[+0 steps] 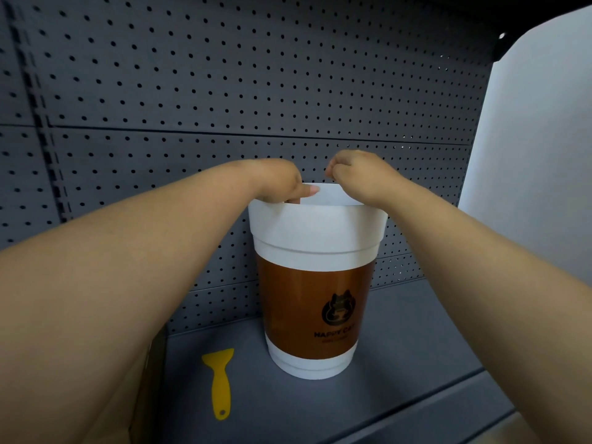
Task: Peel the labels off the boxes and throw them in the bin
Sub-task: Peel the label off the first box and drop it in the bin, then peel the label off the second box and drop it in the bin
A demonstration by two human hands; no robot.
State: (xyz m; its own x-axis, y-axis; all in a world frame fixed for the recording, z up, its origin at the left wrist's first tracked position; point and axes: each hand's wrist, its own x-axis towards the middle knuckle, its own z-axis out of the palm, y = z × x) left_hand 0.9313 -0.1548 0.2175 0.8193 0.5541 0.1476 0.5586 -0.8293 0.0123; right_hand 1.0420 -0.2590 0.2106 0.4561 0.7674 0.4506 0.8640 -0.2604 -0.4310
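Observation:
A cup-shaped bin (315, 251), white with a brown band and a cat logo, stands on the dark shelf against the pegboard. Both my hands are over its open top. My left hand (282, 184) pinches the left end of a white label (331, 195) between thumb and fingers, just above the rim. My right hand (355, 174) has its fingers curled at the label's right end; its fingertips are hidden behind the hand. The label's lower part dips into the bin's mouth. No box is clearly in view, apart from a brown cardboard edge (150, 363) at the lower left.
A yellow plastic scraper (220, 381) lies flat on the dark shelf (416, 347) to the left of the bin. A grey pegboard wall (224, 91) rises behind. A white panel (538, 139) stands at the right.

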